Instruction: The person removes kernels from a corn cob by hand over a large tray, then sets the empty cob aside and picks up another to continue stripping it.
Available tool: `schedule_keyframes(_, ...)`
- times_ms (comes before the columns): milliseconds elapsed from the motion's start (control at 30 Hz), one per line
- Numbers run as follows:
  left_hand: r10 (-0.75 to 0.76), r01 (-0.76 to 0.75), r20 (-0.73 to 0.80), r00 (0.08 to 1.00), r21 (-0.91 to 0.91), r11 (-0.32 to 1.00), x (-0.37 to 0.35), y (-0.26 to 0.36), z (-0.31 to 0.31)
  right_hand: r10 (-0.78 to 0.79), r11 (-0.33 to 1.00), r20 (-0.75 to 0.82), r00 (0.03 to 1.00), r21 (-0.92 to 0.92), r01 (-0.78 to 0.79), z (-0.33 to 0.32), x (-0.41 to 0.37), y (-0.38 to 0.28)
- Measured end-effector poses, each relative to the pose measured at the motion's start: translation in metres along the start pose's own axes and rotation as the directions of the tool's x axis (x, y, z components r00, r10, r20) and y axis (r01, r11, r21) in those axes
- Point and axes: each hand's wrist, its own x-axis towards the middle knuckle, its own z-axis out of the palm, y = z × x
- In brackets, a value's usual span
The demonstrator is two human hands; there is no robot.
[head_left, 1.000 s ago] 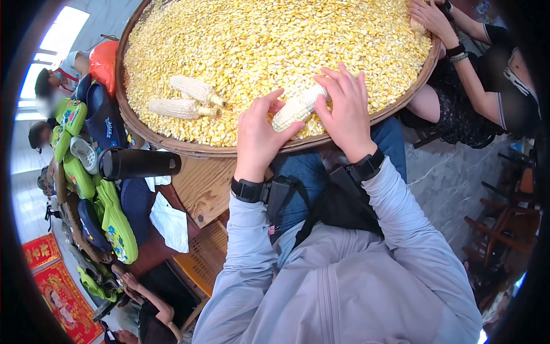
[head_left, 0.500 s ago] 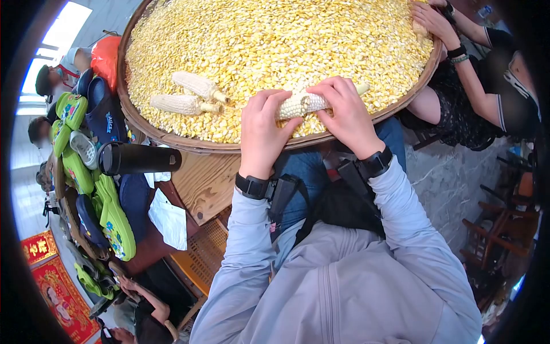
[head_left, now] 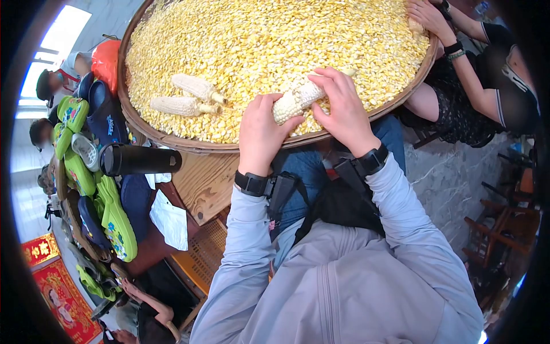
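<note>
A partly stripped corn cob (head_left: 298, 103) is held between my two hands over the near edge of a wide round basket (head_left: 130, 117) full of loose yellow kernels (head_left: 275, 51). My left hand (head_left: 260, 129) grips the cob's lower left end, where pale kernels remain in place. Around its upper right part, my right hand (head_left: 345, 112) has its fingers closed; the tip pokes out beyond them. To the left, two bare cobs (head_left: 197, 87) lie side by side on the kernels.
Another person's hands (head_left: 427, 17) work at the basket's right edge. Left of the basket are a black bottle (head_left: 140, 159), green and blue shoes (head_left: 117, 223), a white packet (head_left: 169, 221) and an orange bag (head_left: 105, 66). Wooden chairs (head_left: 501, 229) stand at the right.
The cob has tilted more steeply, its right end higher. My right hand has moved slightly up with it, while my left hand has hardly moved.
</note>
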Motion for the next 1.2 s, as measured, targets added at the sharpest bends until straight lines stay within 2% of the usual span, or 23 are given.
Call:
schedule_keyframes(100, 0.003, -0.003, -0.001, 1.000, -0.012, 1.000, 0.000, -0.001, 0.001, 0.028, 1.000, -0.063, 0.998, 0.010, -0.027, -0.002, 0.002, -0.003)
schedule_keyframes(167, -0.008, 0.009, 0.013, 1.000, -0.014, 1.000, 0.000, -0.002, 0.001, 0.138, 0.990, -0.102, 0.985, 0.001, -0.139, 0.000, 0.001, -0.003)
schedule_keyframes(300, 0.018, -0.018, 0.013, 1.000, 0.002, 1.000, 0.000, -0.003, 0.003, 0.183, 0.982, -0.079, 0.980, 0.056, -0.179, 0.005, 0.005, -0.002)
schedule_keyframes(400, 0.034, -0.034, 0.002, 0.999, 0.004, 0.999, 0.000, -0.004, 0.004, 0.236, 0.971, -0.071, 0.969, -0.020, -0.238, 0.008, 0.010, -0.008)
schedule_keyframes(500, 0.036, -0.036, 0.003, 0.999, 0.002, 0.999, 0.001, -0.004, 0.004, 0.285, 0.958, -0.090, 0.954, 0.000, -0.286, 0.014, 0.010, -0.003)
schedule_keyframes(567, 0.034, -0.034, 0.004, 0.999, -0.001, 0.999, 0.001, -0.004, 0.004, 0.327, 0.943, -0.052, 0.944, 0.078, -0.323, 0.016, 0.010, 0.001)
schedule_keyframes(767, 0.015, -0.014, 0.046, 0.999, -0.014, 1.000, 0.001, -0.005, 0.004, 0.326, 0.928, 0.008, 0.945, 0.187, -0.322, 0.012, 0.007, 0.008)
schedule_keyframes(967, 0.015, -0.015, 0.041, 0.999, -0.005, 1.000, 0.001, -0.005, 0.004, 0.250, 0.957, -0.011, 0.968, 0.158, -0.245, 0.009, 0.006, 0.006)
schedule_keyframes(1200, 0.023, -0.022, 0.031, 0.999, -0.012, 1.000, 0.001, -0.004, 0.003, 0.239, 0.964, -0.011, 0.971, 0.123, -0.236, 0.008, 0.006, 0.005)
